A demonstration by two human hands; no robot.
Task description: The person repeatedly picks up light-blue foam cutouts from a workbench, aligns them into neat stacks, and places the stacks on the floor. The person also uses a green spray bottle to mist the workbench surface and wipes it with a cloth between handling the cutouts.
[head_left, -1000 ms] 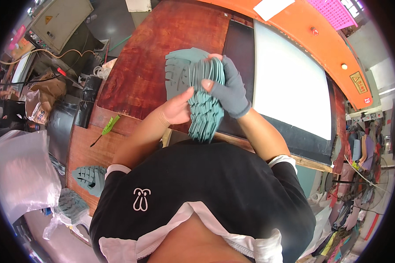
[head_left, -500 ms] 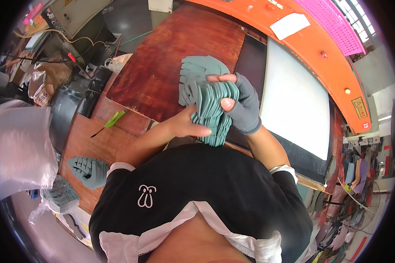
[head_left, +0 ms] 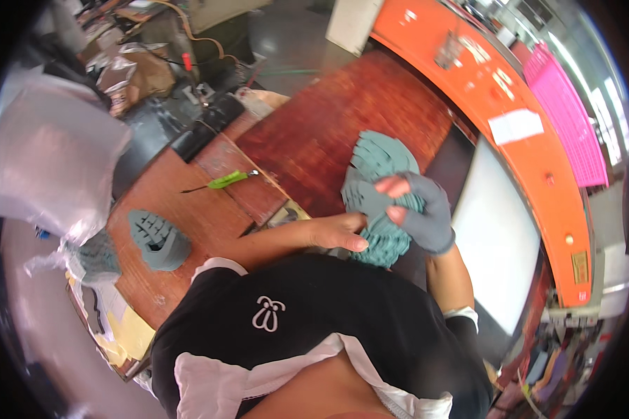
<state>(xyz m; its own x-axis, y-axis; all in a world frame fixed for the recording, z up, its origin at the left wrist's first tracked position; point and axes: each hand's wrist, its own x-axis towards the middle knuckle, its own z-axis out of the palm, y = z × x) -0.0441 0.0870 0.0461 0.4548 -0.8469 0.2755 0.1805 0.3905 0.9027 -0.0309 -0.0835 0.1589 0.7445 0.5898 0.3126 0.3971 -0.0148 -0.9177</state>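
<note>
Between my two hands is a thick stack of grey-green cut foam pieces (head_left: 383, 241) with slotted edges. My left hand (head_left: 339, 232), bare, grips the stack's near left side with the thumb on top. My right hand (head_left: 426, 209), in a grey fingerless glove, is closed round its right side. Just beyond lies a fanned pile of the same grey-green pieces (head_left: 384, 155) on the dark red board (head_left: 307, 140); the held stack hides part of it. Another stack of these pieces (head_left: 159, 241) rests on the wooden table at the left.
A tool with a bright green handle (head_left: 228, 179) lies on the wooden table (head_left: 210, 223). At right stand an orange machine (head_left: 482, 91) and a white panel (head_left: 496, 237). Clear plastic bags (head_left: 49, 153) hang at the far left, near a black roll (head_left: 206, 126).
The view has swung, so the table and machine sit lower and differently angled. The held stack has tilted, its broad face now showing more. Both hands still hold it.
</note>
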